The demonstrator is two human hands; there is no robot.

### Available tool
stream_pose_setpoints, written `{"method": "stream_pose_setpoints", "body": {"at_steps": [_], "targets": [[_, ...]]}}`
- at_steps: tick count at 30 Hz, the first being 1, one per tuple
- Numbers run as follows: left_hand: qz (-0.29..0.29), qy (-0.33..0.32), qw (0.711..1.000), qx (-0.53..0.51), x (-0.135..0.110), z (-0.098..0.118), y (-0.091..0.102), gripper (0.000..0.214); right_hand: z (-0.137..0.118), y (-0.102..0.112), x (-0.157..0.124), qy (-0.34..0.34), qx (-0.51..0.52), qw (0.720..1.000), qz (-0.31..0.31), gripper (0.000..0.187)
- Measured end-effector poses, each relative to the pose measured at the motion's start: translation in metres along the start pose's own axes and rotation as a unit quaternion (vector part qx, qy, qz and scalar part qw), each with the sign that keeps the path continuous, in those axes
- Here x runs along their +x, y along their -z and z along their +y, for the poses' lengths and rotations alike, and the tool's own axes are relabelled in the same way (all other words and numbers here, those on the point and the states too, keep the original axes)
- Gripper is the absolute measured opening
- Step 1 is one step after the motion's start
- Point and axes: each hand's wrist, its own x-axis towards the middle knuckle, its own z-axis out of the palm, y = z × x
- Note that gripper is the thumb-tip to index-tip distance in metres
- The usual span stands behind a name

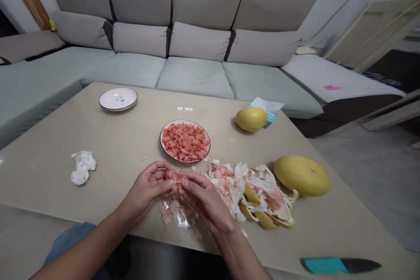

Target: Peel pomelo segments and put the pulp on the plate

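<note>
Between the fingertips of both hands is a small piece of pink pomelo flesh (171, 175). My left hand (149, 190) pinches it from the left, thumb against fingers. From the right, my right hand (203, 197) grips the same piece between thumb and forefinger. Just beyond the hands sits a plate (161, 145) heaped with pink pomelo pulp (185, 141). Scraps of membrane (167, 212) lie on the table under the hands. Right of my right hand spreads a pile of white and pink pomelo peel (252, 192) with yellow rind pieces.
A whole pomelo (302, 176) lies at the right, another pomelo (251, 119) farther back beside a tissue pack (269, 109). A knife (341, 265) with a teal handle rests near the front right edge. A white plate (118, 99) and crumpled tissue (83, 167) are on the left.
</note>
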Motion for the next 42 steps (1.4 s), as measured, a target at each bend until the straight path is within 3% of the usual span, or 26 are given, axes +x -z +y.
{"method": "stream_pose_setpoints", "body": {"at_steps": [8, 17, 21, 24, 30, 35, 42], "targets": [[-0.052, 0.053, 0.992, -0.099, 0.000, 0.002, 0.003, 0.029, -0.002, 0.006, 0.002, -0.032, 0.054, 0.993, -0.097, 0.026], [-0.065, 0.055, 0.993, -0.084, -0.001, 0.002, 0.005, 0.031, -0.003, 0.007, 0.000, -0.034, 0.050, 0.993, -0.099, 0.028], [-0.045, 0.041, 0.998, -0.023, -0.004, 0.007, 0.001, 0.026, -0.004, 0.008, -0.003, 0.022, -0.036, 0.997, -0.057, 0.027], [-0.053, 0.054, 0.997, 0.007, -0.004, 0.008, -0.001, 0.025, -0.005, 0.009, -0.004, 0.083, -0.119, 0.987, -0.066, 0.024], [-0.042, 0.051, 0.994, 0.087, -0.001, 0.000, 0.001, 0.023, -0.010, 0.006, -0.005, 0.226, -0.321, 0.919, -0.044, 0.013], [0.014, -0.009, 0.982, 0.187, 0.000, 0.001, -0.002, 0.025, -0.011, 0.005, -0.006, 0.237, -0.357, 0.903, -0.024, 0.014], [-0.013, 0.010, 0.976, 0.218, 0.002, 0.002, 0.000, 0.020, -0.010, 0.003, -0.007, 0.234, -0.338, 0.911, -0.027, 0.011]]}}
